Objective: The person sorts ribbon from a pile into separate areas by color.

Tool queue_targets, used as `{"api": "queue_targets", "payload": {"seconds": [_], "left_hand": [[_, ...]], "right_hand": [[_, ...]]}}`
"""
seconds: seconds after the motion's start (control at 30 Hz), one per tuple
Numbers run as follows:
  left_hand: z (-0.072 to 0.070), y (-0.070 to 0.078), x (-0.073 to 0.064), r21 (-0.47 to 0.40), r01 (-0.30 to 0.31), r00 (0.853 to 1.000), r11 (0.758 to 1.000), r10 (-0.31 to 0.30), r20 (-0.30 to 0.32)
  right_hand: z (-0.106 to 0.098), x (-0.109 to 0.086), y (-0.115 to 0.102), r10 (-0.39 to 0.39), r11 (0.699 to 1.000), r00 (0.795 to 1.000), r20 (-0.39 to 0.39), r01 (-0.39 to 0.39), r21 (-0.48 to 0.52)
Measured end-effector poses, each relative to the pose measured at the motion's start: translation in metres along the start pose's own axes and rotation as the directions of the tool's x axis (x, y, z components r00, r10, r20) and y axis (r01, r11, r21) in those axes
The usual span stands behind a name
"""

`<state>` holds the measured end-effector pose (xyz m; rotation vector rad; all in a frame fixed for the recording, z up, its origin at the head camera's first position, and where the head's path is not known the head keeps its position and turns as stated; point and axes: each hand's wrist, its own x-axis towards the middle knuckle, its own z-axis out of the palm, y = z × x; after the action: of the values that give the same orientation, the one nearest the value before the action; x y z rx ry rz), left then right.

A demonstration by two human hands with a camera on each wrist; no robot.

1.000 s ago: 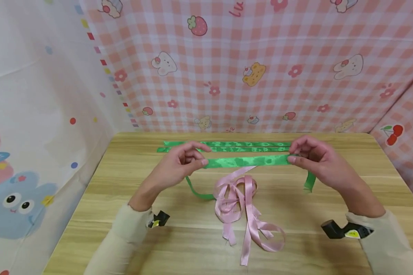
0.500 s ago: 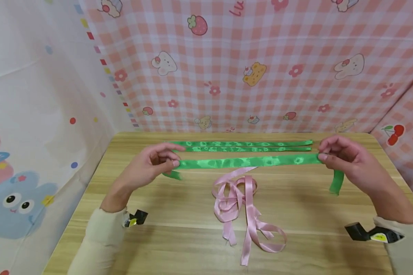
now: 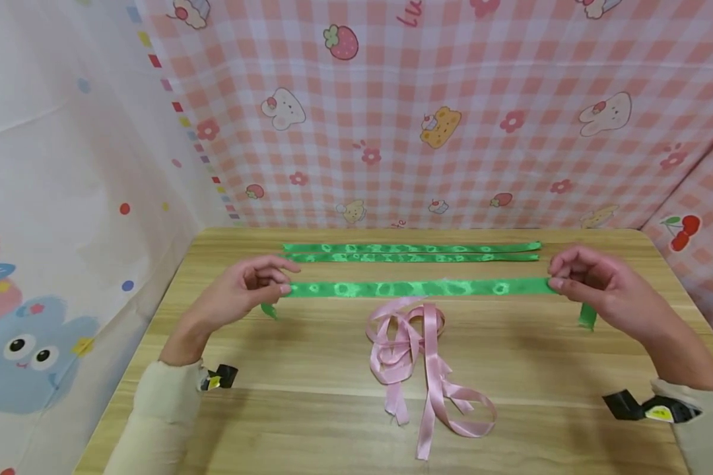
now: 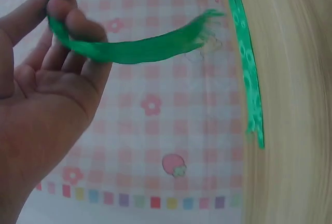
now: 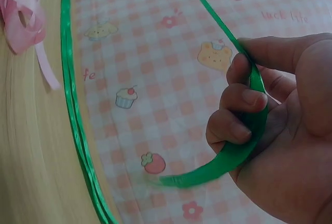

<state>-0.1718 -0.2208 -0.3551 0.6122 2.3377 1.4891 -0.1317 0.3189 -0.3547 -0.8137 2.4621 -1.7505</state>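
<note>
A shiny green ribbon (image 3: 418, 288) is stretched straight between my two hands, above the table. My left hand (image 3: 237, 290) pinches it near one end between thumb and fingers; a short frayed tail (image 4: 155, 49) hangs past the grip. Near the other end my right hand (image 3: 606, 287) pinches it too, and the loose tail (image 5: 218, 166) curves below the curled fingers. Two more green ribbons (image 3: 410, 249) lie flat and side by side along the back of the table. Closer to me lies a tangled pink ribbon (image 3: 430, 343).
The wooden table (image 3: 309, 409) ends at a pink checked cloth (image 3: 392, 79) hanging behind it. A white patterned cloth (image 3: 53, 178) hangs on the left, and another checked cloth (image 3: 704, 277) on the right.
My hands have moved apart, left hand leftward and right hand rightward, so the ribbon span between them is longer. The held ribbon also sits slightly lower in the head view.
</note>
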Motion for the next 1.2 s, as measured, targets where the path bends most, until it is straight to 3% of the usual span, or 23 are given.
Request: {"api": "queue_targets", "payload": {"seconds": [0.2,0.5,0.7,0.93,1.03,1.2], "left_hand": [[-0.006,-0.016,-0.012,0.026,0.030,0.999,0.999,-0.029,-0.023],[-0.015,-0.034,-0.023,-0.023,0.036,0.997,0.999,-0.038,-0.060],[-0.020,-0.039,-0.023,-0.007,0.093,0.985,0.996,-0.093,-0.143],[-0.028,-0.051,-0.026,-0.110,0.035,0.990,0.993,-0.050,-0.132],[-0.030,-0.055,-0.026,-0.141,0.062,0.986,0.988,-0.083,-0.147],[-0.031,-0.060,-0.026,-0.171,0.133,0.966,0.976,-0.166,-0.199]], "right_hand": [[-0.005,-0.013,0.013,0.011,1.000,1.000,-0.006,-0.012,-0.020],[-0.012,-0.025,0.028,0.060,0.998,0.998,-0.011,-0.060,-0.015],[-0.020,-0.029,0.033,0.093,0.994,0.994,-0.049,-0.096,-0.050],[-0.030,-0.035,0.042,0.120,0.990,0.989,-0.081,-0.126,-0.070],[-0.034,-0.038,0.048,0.123,0.992,0.988,-0.088,-0.125,-0.019],[-0.039,-0.043,0.061,0.131,0.991,0.987,-0.091,-0.127,0.048]]}}
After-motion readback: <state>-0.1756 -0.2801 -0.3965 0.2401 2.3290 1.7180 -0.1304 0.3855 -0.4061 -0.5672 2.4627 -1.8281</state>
